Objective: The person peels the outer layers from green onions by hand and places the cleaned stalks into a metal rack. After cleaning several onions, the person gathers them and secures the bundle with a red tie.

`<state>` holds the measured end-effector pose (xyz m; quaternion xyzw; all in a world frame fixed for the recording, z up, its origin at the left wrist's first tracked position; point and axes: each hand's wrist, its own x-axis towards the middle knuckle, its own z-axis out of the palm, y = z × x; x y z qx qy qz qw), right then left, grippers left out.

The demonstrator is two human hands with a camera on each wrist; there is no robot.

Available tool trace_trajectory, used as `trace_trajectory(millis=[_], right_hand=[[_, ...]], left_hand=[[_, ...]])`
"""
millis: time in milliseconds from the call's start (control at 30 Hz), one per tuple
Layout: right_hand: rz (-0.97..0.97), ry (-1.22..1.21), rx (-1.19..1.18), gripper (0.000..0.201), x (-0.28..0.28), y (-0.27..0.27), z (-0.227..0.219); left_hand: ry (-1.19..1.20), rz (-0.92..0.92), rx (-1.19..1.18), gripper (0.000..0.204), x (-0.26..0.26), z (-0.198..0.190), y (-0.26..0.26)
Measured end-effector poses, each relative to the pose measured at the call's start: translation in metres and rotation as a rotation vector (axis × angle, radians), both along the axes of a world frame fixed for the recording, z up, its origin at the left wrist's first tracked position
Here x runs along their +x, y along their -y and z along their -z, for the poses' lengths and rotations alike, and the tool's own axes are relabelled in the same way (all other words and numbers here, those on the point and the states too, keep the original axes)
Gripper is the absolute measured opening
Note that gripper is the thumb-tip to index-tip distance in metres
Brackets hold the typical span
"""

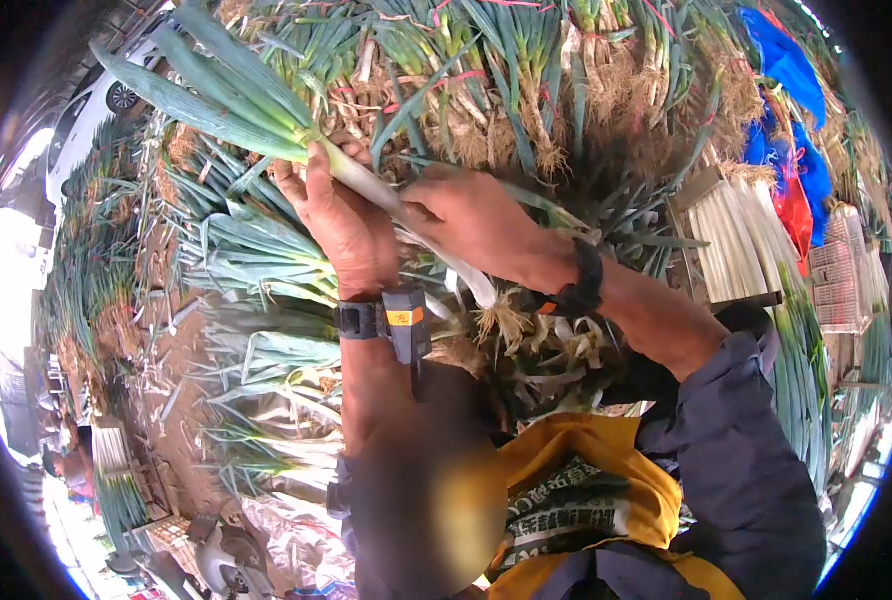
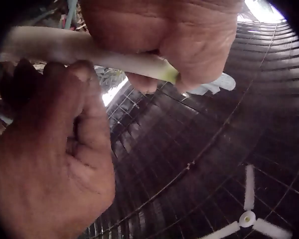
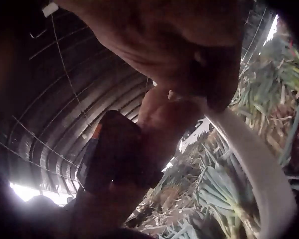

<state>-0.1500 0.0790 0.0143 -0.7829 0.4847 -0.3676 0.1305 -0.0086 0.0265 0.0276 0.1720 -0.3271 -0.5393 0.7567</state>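
A long green onion slants across the head view, its green leaves up to the left and its white shaft running down to the right. My left hand holds it where the green meets the white, thumb along the near side. Lower on the white shaft, my right hand pinches it with curled fingers. The left wrist view shows the fingertips of the right hand against the underside of the shaft. Below the right hand, the pale shaft curves down in the right wrist view.
Bundles of green onions with roots lie at the back. More loose green onions spread on the left, and a stack of white stalks stands on the right. Near it are a blue cloth and a pink crate.
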Motion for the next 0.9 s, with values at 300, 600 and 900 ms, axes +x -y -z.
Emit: trace_trajectory(millis=[300, 600, 900], right_hand=[[0.137, 0.286, -0.091, 0.017, -0.019, -0.008, 0.003], [0.44, 0.308, -0.122, 0.025, -0.109, -0.019, 0.019], [0.368, -0.069, 0.231, 0.043, -0.111, -0.017, 0.003]], left_hand=[[0.022, 0.018, -0.058, 0.03, 0.024, -0.001, 0.008], [-0.016, -0.245, 0.109, 0.04, 0.043, 0.001, 0.019], [0.146, -0.386, 0.015, 0.045, 0.066, 0.022, 0.023]])
